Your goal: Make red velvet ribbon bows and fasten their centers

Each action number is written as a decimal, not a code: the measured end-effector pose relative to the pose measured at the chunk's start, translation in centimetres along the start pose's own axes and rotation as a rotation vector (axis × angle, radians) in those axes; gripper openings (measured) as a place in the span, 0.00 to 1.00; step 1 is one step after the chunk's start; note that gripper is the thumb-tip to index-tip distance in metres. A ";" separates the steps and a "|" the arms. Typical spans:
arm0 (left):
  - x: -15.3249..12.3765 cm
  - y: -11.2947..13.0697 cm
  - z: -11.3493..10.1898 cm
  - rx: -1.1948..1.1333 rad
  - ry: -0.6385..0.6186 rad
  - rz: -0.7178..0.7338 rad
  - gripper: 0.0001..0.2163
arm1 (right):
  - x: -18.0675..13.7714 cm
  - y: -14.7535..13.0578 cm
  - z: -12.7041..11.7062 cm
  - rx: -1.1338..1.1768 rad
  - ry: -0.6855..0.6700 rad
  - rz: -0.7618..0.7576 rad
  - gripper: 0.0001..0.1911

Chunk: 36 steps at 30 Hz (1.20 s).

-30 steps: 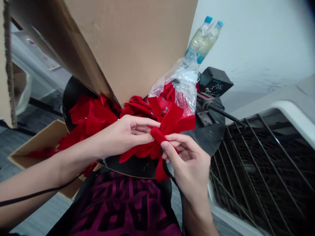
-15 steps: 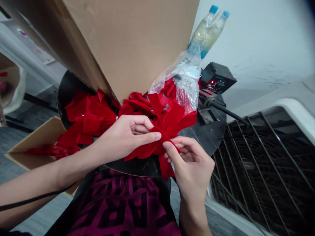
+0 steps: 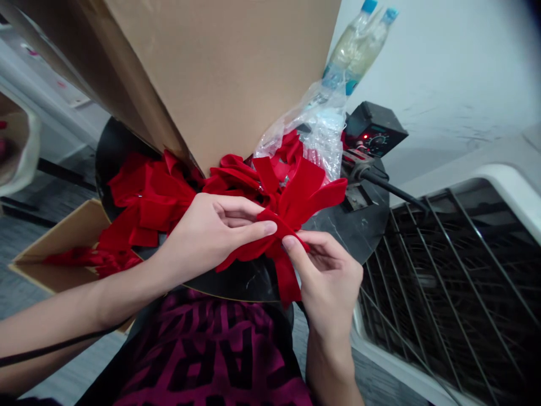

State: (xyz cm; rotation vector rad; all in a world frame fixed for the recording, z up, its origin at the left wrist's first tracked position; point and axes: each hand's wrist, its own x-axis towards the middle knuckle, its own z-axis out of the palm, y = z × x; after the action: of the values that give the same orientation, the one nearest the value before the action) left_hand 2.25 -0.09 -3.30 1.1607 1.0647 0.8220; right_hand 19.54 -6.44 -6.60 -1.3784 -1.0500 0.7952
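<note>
Round black tbl [image 3: 243, 285], cardbd box [image 3: 54, 270] w/ red ribbon [image 3: 95, 262]; L hand [image 3: 211, 237], R hand [image 3: 327, 287] pinched on bow [image 3: 281, 237]

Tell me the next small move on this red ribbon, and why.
I'd probably have the right hand ease the hanging tail of the red ribbon gently downward to snug the fold. The left hand appears to pinch the ribbon from the other side, so the fold looks steadied, and the right hand is already at that spot.
</note>
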 end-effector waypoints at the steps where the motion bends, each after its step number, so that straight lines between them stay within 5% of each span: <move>1: 0.0 -0.1 0.0 -0.003 -0.004 -0.012 0.08 | 0.1 0.1 0.1 0.006 0.009 0.002 0.07; 12: 0.3 -0.4 0.4 -0.123 -0.026 -0.049 0.04 | -0.2 0.5 0.5 0.121 0.075 0.034 0.09; 24: 2.4 -0.1 -1.0 -0.335 -0.305 -0.278 0.06 | -0.3 1.1 0.1 0.136 0.017 -0.150 0.08; 27: 3.0 0.0 -1.2 -0.207 -0.313 -0.156 0.06 | -0.2 1.3 0.0 0.126 0.003 -0.190 0.07; 32: 2.2 0.3 -0.3 0.051 -0.156 0.226 0.08 | 0.0 1.4 0.0 0.113 0.047 -0.174 0.07; 36: 1.7 0.2 0.0 -0.046 -0.102 0.147 0.08 | -0.1 1.3 0.5 0.162 0.073 -0.171 0.08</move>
State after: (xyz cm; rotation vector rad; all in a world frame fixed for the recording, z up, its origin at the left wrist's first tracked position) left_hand 2.78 1.57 -3.45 1.2401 0.8801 0.8873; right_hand 19.22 -6.25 -7.99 -1.1562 -1.0089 0.6833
